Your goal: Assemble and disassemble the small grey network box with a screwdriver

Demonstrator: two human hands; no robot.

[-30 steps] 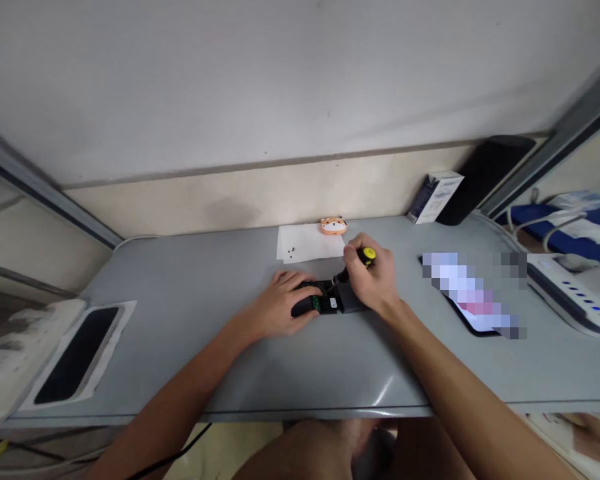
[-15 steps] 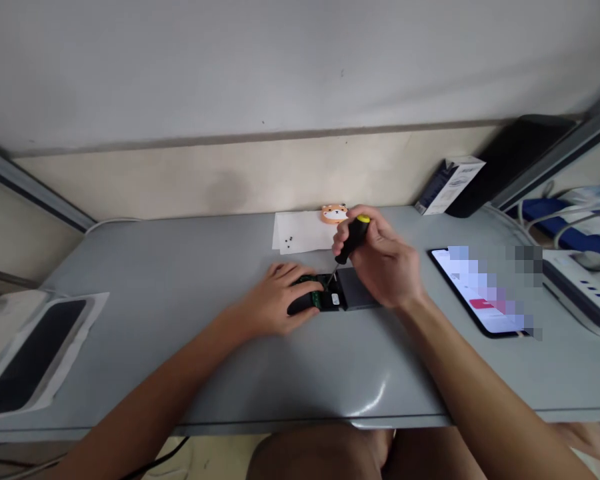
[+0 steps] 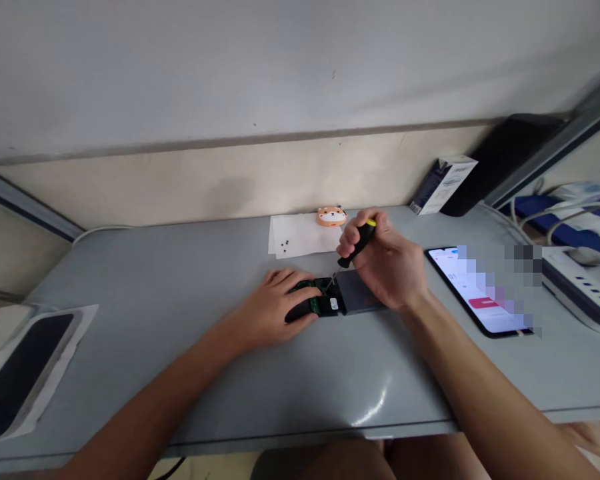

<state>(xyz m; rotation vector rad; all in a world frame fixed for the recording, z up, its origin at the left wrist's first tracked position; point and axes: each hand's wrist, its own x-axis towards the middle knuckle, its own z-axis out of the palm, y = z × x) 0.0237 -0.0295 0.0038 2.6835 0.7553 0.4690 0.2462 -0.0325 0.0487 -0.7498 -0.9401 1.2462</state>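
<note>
My left hand [image 3: 273, 308] is closed over the left end of an opened black device [image 3: 330, 307], pressing it to the desk. A green circuit board [image 3: 315, 305] shows beside my fingertips, along with a small white label. In my right hand [image 3: 393, 270] is a screwdriver [image 3: 359, 245] with a black handle and yellow end. Its thin shaft slants down and left into the opened part of the device; the exact tip contact is too small to make out. A flat dark grey slab [image 3: 360, 293] adjoins the device on the right, partly under my right hand.
Behind the device lies white paper [image 3: 303, 241] with several tiny dark screws [image 3: 285, 245] and an orange animal-faced case [image 3: 331, 216]. A lit phone [image 3: 473, 293], a white power strip [image 3: 580, 287] and a carton [image 3: 443, 185] are rightward. A dark panel in wrapping [image 3: 27, 367] lies left.
The view has shifted slightly. The screwdriver leans a little more to the right, with my right hand still around it. My left hand keeps its place on the device.
</note>
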